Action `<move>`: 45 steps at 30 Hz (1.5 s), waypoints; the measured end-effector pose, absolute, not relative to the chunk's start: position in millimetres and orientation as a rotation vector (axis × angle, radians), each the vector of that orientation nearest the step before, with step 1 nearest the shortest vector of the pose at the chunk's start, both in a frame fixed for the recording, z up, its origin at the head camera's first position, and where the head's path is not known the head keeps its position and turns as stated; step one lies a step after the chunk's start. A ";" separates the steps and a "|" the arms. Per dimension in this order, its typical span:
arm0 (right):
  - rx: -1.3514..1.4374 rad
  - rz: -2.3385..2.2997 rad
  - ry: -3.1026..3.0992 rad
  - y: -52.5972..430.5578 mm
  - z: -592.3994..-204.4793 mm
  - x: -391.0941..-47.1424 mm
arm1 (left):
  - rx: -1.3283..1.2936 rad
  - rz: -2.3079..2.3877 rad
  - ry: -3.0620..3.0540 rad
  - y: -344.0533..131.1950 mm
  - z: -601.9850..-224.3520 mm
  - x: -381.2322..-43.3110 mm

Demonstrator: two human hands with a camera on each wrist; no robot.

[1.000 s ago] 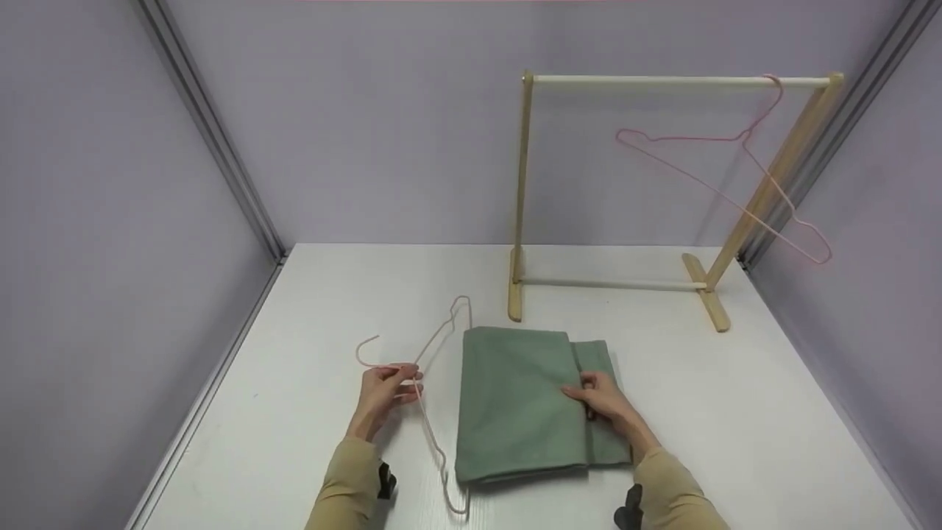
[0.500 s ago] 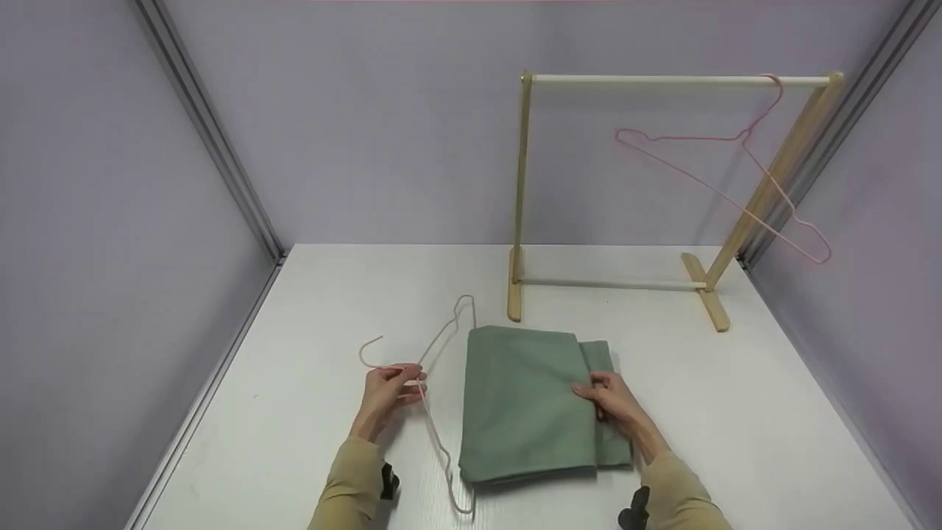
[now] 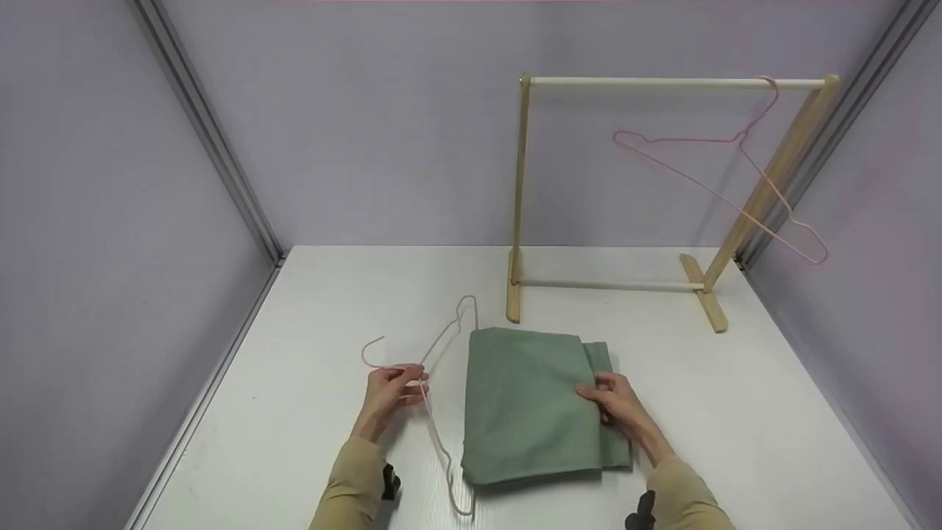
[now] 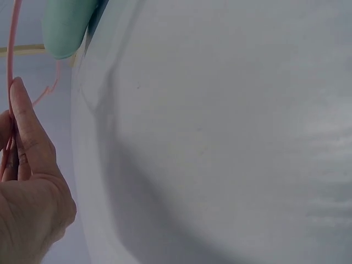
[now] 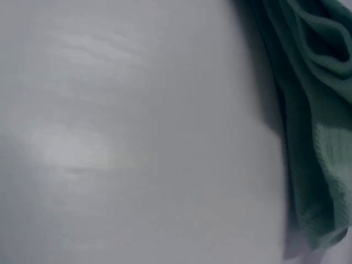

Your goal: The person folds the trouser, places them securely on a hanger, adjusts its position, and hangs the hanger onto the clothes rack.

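My left hand (image 3: 386, 394) pinches a pink wire clothes hanger (image 3: 443, 444) at the neck, its hook pointing left. The hanger's two shoulder ends run to the left edge of a folded green cloth (image 3: 526, 405), which hides the bar. My right hand (image 3: 618, 405) grips the cloth's upper layer at its right edge, thumb on top. A lower layer shows beyond that edge. In the left wrist view, the fingers hold the pink wire (image 4: 11, 49) beside the cloth's rounded fold (image 4: 67, 27). The right wrist view shows layered cloth edges (image 5: 308, 137); the right hand is outside it.
A wooden rack (image 3: 518, 184) with a white top rod (image 3: 647, 80) stands at the back right of the white table (image 3: 331, 294). From the rod hangs a second pink hanger (image 3: 681, 140) without cloth. Grey walls (image 3: 405, 147) enclose the back and sides.
My right hand has drawn the cloth's upper layer to the right, covering more of the lower layer. My left hand and the hanger have shifted slightly right too.
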State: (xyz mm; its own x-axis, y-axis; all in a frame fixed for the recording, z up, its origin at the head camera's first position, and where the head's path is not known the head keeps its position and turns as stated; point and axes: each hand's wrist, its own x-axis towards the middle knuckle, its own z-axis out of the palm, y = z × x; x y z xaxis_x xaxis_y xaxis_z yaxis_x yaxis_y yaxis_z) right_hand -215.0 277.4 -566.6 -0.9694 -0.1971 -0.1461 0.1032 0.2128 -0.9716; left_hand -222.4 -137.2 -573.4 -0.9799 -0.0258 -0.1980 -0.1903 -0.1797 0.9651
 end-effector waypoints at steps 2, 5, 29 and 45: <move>-0.108 -1.717 2.357 273.7 -560.8 -213.1 | -0.254 2.317 1.941 -137.8 -574.4 -221.8; -0.060 -1.489 2.569 266.3 -550.5 -210.7 | -0.259 2.320 1.926 -138.3 -575.2 -220.9; 0.186 -1.282 2.557 260.0 -536.3 -219.4 | -0.289 2.333 1.908 -137.3 -572.1 -224.1; 0.083 -1.533 2.364 279.0 -541.1 -217.3 | -0.209 2.334 1.921 -136.5 -572.5 -223.0</move>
